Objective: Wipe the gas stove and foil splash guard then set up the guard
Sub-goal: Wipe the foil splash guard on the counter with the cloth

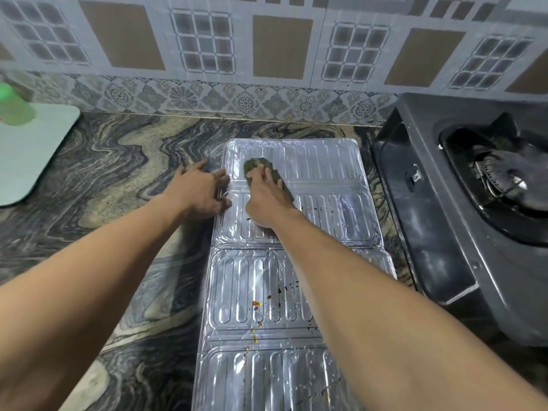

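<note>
Here, green pad (258, 168) lies beneath right grip (267, 200), atop the foil guard (326, 173).

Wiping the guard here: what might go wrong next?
The thin foil splash guard may crease or tear under the right hand pressing the green scrub pad. The left hand pins only its left edge, so it might slide. The reddish spatter nearer the person may be missed.

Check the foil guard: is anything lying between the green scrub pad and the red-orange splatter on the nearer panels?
Nothing visible lies there. The green scrub pad sits under the right hand on the far panel; the foil splash guard carries no object down to the splatter, with only the right forearm passing above it.
</note>
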`<action>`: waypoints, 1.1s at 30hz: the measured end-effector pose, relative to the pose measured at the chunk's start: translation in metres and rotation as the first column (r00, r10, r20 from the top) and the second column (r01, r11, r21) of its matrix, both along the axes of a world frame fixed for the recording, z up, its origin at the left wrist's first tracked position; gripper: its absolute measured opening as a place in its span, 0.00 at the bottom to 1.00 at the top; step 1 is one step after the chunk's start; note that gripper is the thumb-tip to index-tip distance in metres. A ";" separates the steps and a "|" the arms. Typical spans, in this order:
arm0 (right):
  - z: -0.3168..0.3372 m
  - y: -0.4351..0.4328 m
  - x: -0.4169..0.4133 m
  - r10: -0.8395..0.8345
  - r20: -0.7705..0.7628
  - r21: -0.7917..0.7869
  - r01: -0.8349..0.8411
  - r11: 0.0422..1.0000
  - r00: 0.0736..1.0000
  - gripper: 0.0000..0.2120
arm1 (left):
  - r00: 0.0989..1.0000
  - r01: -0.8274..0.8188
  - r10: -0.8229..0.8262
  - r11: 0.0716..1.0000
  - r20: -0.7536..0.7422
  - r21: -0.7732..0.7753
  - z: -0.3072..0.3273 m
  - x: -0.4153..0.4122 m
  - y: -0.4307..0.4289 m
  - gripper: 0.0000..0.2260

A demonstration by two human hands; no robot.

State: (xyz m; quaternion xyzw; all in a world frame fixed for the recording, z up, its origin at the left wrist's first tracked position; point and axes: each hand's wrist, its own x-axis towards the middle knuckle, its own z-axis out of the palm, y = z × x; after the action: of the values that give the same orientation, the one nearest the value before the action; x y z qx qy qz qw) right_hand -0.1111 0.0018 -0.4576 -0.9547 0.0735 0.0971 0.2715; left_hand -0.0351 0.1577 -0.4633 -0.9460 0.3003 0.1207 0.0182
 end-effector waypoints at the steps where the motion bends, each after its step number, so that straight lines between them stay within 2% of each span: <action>1: 0.001 0.001 -0.001 0.002 -0.007 0.009 -0.002 1.000 1.000 0.32 | 1.000 -0.005 0.006 1.000 -0.022 0.010 0.000 0.000 0.001 0.31; 5: 0.000 0.006 -0.006 0.037 -0.002 0.025 -0.037 0.999 0.999 0.30 | 0.999 -0.016 0.017 0.999 -0.048 0.032 0.000 0.001 0.002 0.33; 10: -0.011 0.007 -0.013 0.122 0.015 -0.019 -0.121 0.992 0.992 0.36 | 0.999 -0.016 0.018 0.999 -0.042 0.046 -0.001 0.000 0.002 0.33; 13: -0.013 -0.010 -0.017 0.124 -0.016 -0.062 -0.125 0.990 0.992 0.37 | 0.998 -0.019 0.022 0.998 -0.055 0.066 0.001 0.000 0.000 0.33; 20: -0.016 -0.055 -0.039 0.004 -0.022 -0.152 -0.008 0.988 1.000 0.39 | 0.995 -0.057 0.062 0.996 -0.084 0.062 0.008 -0.013 -0.006 0.30; 26: -0.023 -0.097 -0.058 -0.196 -0.018 -0.269 0.184 0.945 0.980 0.34 | 0.992 -0.081 0.082 0.997 -0.096 0.016 0.006 -0.015 -0.007 0.25; 33: -0.019 -0.112 -0.068 -0.304 -0.017 -0.193 0.295 0.936 0.953 0.36 | 1.000 -0.030 0.031 0.997 0.007 -0.073 0.004 -0.021 0.003 0.20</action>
State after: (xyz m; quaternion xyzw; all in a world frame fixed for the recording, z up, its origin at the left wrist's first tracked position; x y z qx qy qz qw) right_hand -0.1786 -0.1101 -0.4765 -0.9512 0.2331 0.0697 0.1896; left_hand -0.0563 0.1606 -0.4590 -0.9510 0.2899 0.1064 -0.0168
